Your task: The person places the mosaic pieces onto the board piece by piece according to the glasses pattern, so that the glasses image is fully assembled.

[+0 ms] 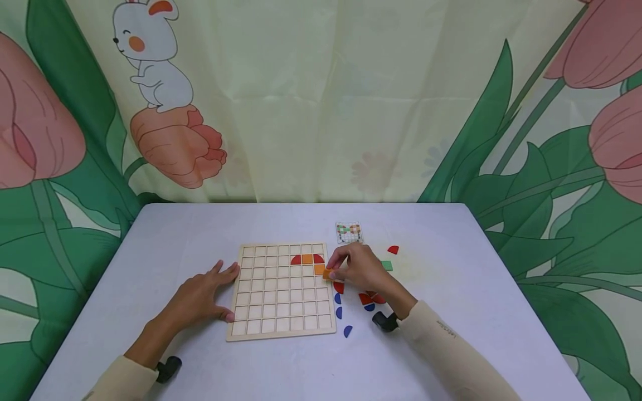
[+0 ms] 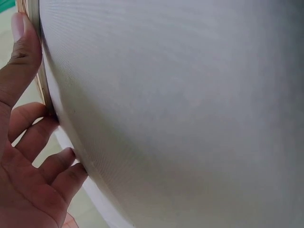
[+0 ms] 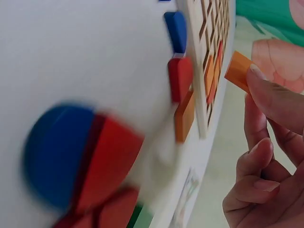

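Observation:
A wooden grid board [image 1: 273,289] lies on the white table. On its upper right part, red rounded pieces [image 1: 296,260] flank an orange square [image 1: 307,259], with a second orange square [image 1: 319,269] one row lower. My right hand [image 1: 358,267] pinches another orange square tile [image 3: 238,71] between thumb and finger, over the board's right edge. My left hand [image 1: 203,295] rests spread along the board's left side, thumb and fingertips at the edge. The left wrist view has the thumb [image 2: 21,57] against the board's edge and the other fingers loosely bent.
Right of the board lie a red piece [image 1: 339,287], blue half-circles [image 1: 339,313], more red pieces [image 1: 365,299], a green piece [image 1: 387,265] and a red wedge [image 1: 393,249]. A patterned card [image 1: 349,233] lies behind. One loose orange tile [image 3: 184,118] is beside the board.

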Available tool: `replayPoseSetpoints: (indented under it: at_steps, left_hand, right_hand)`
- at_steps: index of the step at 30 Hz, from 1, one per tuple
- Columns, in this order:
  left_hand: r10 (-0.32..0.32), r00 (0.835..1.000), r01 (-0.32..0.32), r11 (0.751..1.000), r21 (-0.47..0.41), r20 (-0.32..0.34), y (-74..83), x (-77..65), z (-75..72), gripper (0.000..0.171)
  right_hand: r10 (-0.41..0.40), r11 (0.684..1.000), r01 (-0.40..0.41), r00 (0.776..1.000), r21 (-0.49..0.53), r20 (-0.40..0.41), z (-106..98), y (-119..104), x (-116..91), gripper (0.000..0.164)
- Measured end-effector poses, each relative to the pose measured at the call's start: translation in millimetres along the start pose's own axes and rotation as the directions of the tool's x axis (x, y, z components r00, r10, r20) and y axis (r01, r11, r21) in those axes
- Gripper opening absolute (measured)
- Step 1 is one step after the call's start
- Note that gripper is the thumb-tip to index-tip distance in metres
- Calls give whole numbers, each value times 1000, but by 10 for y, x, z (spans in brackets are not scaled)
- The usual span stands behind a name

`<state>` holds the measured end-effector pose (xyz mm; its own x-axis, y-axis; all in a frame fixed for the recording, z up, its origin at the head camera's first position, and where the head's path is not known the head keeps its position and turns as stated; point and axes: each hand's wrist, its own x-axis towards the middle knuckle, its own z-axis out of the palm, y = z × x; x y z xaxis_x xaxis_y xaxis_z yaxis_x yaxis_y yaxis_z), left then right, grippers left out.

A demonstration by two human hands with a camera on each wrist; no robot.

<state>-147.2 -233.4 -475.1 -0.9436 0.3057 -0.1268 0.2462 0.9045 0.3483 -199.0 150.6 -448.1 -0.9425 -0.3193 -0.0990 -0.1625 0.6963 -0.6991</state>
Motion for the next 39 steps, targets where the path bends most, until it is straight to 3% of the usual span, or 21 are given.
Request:
replayPoseSetpoints:
  at_steps: [13, 24, 31, 39]
  left_hand:
    - [-2, 1000, 2, 1000, 4, -7, 0, 9, 1, 125]
    - [-5, 1000, 5, 1000, 3, -8, 2, 9, 8, 125]
    - [4, 1000, -4, 1000, 6, -13, -10, 17, 24, 124]
    - [10, 1000, -10, 1000, 5, -20, -15, 8, 31, 123]
  right_hand:
    - [-53, 998, 52, 998, 37, 24, 283, -237, 315, 14]
    - [-46, 999, 45, 997, 4, 55, 450, -333, 496, 11]
    - [-34, 996, 41, 996, -80, 88, 486, -388, 533, 5]
    - [-12, 991, 23, 997, -133, 79, 516, -399, 543, 10]
